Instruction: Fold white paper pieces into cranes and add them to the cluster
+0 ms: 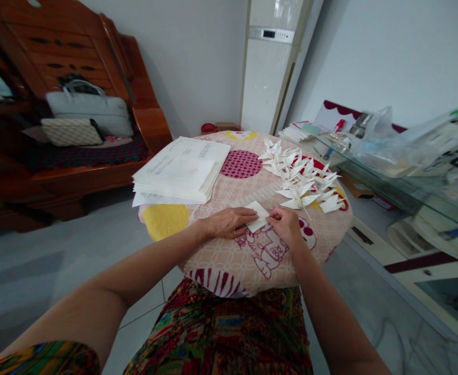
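Note:
A small folded piece of white paper (pixel 257 216) lies on the cloth-covered round table (pixel 201 255), between my two hands. My left hand (pixel 231 221) rests on the table with its fingers together, holding the paper's left side. The right hand (pixel 284 221) pinches the paper's right edge between thumb and fingertips. Just beyond the paper lies a clear, ruler-like strip (pixel 258 195). Folded paper cranes (pixel 297 174) are heaped at the table's back right, a little past my right hand.
A thick stack of printed paper (pixel 178 172) stands at the table's left. To the right, a glass-topped cabinet (pixel 393 192) holds plastic bags (pixel 389 143) and small items. A wooden bench (pixel 151 125) with a grey bag (pixel 96 112) is at the left; an air conditioner (pixel 266 73) stands behind.

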`<state>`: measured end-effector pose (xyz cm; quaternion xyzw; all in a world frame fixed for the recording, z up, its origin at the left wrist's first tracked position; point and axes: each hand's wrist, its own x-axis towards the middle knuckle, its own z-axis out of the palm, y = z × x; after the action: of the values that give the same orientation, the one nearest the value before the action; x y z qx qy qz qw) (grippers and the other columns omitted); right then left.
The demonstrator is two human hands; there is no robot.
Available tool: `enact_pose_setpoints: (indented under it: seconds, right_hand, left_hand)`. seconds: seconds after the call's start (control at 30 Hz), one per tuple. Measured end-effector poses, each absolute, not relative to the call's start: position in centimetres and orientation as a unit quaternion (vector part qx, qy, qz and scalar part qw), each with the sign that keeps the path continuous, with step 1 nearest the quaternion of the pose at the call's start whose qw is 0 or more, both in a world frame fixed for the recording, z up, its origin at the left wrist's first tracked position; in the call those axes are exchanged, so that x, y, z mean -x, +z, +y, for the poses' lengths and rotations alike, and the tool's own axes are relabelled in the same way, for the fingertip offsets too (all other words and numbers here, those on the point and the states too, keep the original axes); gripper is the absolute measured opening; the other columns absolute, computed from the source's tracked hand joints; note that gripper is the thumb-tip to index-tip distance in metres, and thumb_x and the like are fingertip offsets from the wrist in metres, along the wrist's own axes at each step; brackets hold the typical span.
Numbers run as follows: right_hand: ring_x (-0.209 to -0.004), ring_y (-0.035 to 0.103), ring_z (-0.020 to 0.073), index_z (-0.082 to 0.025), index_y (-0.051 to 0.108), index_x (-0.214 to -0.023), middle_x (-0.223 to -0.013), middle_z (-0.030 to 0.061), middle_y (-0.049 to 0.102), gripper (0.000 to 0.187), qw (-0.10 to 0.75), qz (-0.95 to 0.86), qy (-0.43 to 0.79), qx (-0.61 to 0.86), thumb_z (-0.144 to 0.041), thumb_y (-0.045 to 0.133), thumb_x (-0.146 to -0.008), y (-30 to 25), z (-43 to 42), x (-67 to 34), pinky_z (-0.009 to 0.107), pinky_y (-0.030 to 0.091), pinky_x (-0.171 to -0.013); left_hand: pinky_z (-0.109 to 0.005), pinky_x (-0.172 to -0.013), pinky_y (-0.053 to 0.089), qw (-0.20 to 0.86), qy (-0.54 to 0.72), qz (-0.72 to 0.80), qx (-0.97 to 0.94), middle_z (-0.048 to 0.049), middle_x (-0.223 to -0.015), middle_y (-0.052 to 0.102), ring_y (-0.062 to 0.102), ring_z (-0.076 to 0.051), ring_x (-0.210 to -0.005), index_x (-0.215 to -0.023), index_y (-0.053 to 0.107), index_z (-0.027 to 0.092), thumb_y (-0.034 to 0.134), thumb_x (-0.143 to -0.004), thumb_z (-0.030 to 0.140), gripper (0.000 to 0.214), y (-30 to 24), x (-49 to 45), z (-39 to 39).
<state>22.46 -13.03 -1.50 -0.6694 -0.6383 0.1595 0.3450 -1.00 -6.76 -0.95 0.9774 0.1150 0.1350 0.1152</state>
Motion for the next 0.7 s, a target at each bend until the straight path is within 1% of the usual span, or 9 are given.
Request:
enact_pose_setpoints:
  seconds: [0.07,0.17,0.27,0.37,0.47,0.53,0.63,0.7]
  right_hand:
    - [-0.067,0.061,0.018,-0.019,0.065,-0.068,-0.069,0.0034,0.067,0.008,0.354,-0.655,0.111,0.658,-0.016,0.06,-0.074,-1.5,-13.2,-22.3,0.029,0.047,-0.069]
    - [-0.078,0.064,0.0204,-0.019,0.068,-0.076,-0.08,0.0073,0.071,0.019,0.383,-0.68,0.052,0.623,-0.01,0.053,-0.07,-1.5,-13.3,-22.1,0.031,0.05,-0.076]
    - [-0.093,0.067,0.0232,-0.016,0.073,-0.092,-0.096,0.0106,0.074,0.036,0.396,-0.717,0.053,0.571,-0.007,0.05,-0.065,-1.5,-13.3,-22.1,0.035,0.052,-0.087]
    - [-0.104,0.067,0.024,-0.015,0.074,-0.104,-0.109,0.012,0.075,0.048,0.382,-0.75,0.082,0.534,-0.005,0.049,-0.065,-1.7,-13.3,-22.0,0.038,0.051,-0.097]
    - [-0.107,0.068,0.024,-0.015,0.076,-0.106,-0.113,0.0121,0.075,0.05,0.355,-0.765,0.102,0.527,-0.003,0.048,-0.066,-1.9,-13.2,-21.9,0.038,0.051,-0.099]
    - [-0.107,0.068,0.0243,-0.015,0.077,-0.105,-0.113,0.0128,0.075,0.05,0.349,-0.765,0.104,0.531,-0.003,0.048,-0.066,-2.0,-13.2,-21.9,0.038,0.051,-0.1]
    - [-0.109,0.068,0.0243,-0.014,0.076,-0.107,-0.114,0.0134,0.075,0.051,0.354,-0.759,0.111,0.535,-0.003,0.048,-0.065,-2.1,-13.1,-22.0,0.038,0.05,-0.101]
    - [-0.111,0.067,0.0247,-0.014,0.074,-0.111,-0.116,0.0137,0.074,0.053,0.364,-0.753,0.119,0.535,-0.004,0.049,-0.065,-1.9,-13.1,-22.0,0.038,0.049,-0.102]
  left_hand:
    - [-0.038,-0.114,0.043,0.116,0.137,0.108,-0.978,-0.0206,-0.142,0.058,0.052,-0.026,-0.137,-0.138,0.054,0.006,0.049,-0.093,0.02,0.048,-1.1,1.1,-6.6]
    - [-0.039,-0.113,0.044,0.123,0.155,0.109,-0.974,-0.02,-0.141,0.058,0.053,-0.026,-0.136,-0.139,0.054,0.007,0.054,-0.09,0.022,0.05,-1.3,1.1,-6.5]
    - [-0.04,-0.109,0.048,0.115,0.176,0.123,-0.97,-0.0212,-0.138,0.061,0.058,-0.027,-0.13,-0.135,0.056,0.008,0.057,-0.091,0.024,0.047,-1.4,0.9,-6.5]
    - [-0.038,-0.106,0.051,0.106,0.175,0.117,-0.972,-0.0219,-0.135,0.062,0.061,-0.027,-0.126,-0.131,0.059,0.007,0.053,-0.093,0.018,0.041,-1.1,0.6,-6.6]
    - [-0.037,-0.107,0.051,0.11,0.167,0.105,-0.974,-0.0198,-0.137,0.062,0.06,-0.026,-0.128,-0.131,0.06,0.009,0.052,-0.09,0.01,0.041,-1.0,0.4,-6.6]
    - [-0.036,-0.106,0.051,0.11,0.172,0.106,-0.973,-0.0184,-0.135,0.063,0.061,-0.025,-0.126,-0.13,0.061,0.011,0.052,-0.09,0.008,0.041,-1.2,0.3,-6.3]
    - [-0.036,-0.101,0.053,0.126,0.207,0.119,-0.963,-0.0166,-0.129,0.068,0.067,-0.023,-0.117,-0.126,0.064,0.013,0.053,-0.093,0.013,0.035,-1.7,0.0,-5.8]
    - [-0.034,-0.093,0.055,0.15,0.247,0.163,-0.943,-0.0139,-0.118,0.073,0.07,-0.021,-0.106,-0.121,0.067,0.015,0.053,-0.095,0.018,0.03,-1.8,-0.1,-5.5]
